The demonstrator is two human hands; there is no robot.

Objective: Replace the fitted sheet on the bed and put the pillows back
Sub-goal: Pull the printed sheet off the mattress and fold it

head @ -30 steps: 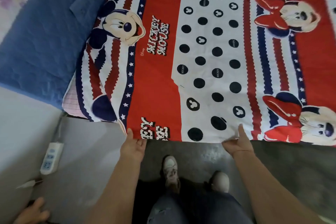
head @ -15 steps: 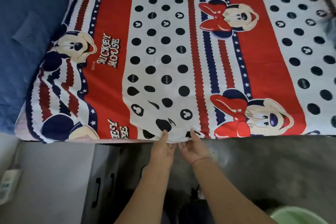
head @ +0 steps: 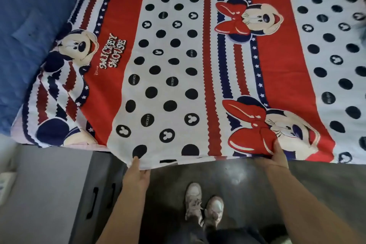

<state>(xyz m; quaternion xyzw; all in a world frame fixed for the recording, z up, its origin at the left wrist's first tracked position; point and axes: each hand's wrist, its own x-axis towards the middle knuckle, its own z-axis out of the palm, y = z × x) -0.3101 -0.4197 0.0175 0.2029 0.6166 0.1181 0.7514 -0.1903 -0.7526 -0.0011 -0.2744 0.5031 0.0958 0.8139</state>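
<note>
Dark grey floor (head: 316,194) runs along the bottom, smooth enough to carry a pale, blurred sheen (head: 236,177). At left stands a grey cabinet (head: 49,194), its darker front bearing two black handles (head: 94,202). A white power strip (head: 6,184) lies on it at the far left, partly cut off. Blue quilted fabric (head: 29,25) fills the upper left.

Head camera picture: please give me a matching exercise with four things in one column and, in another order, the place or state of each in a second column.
Things:
1. left hand
2. right hand
3. blue quilted cover
4. pair of pale sneakers

Places or states:
A. on the dark floor, beside the bed
B. grips the edge of the red, white and navy cartoon-print sheet at a red bow
C. lies left of the sheet
D. grips the sheet edge below a black dot

Pairs: 1-D, 2-B, 3-C, 4-A
</note>
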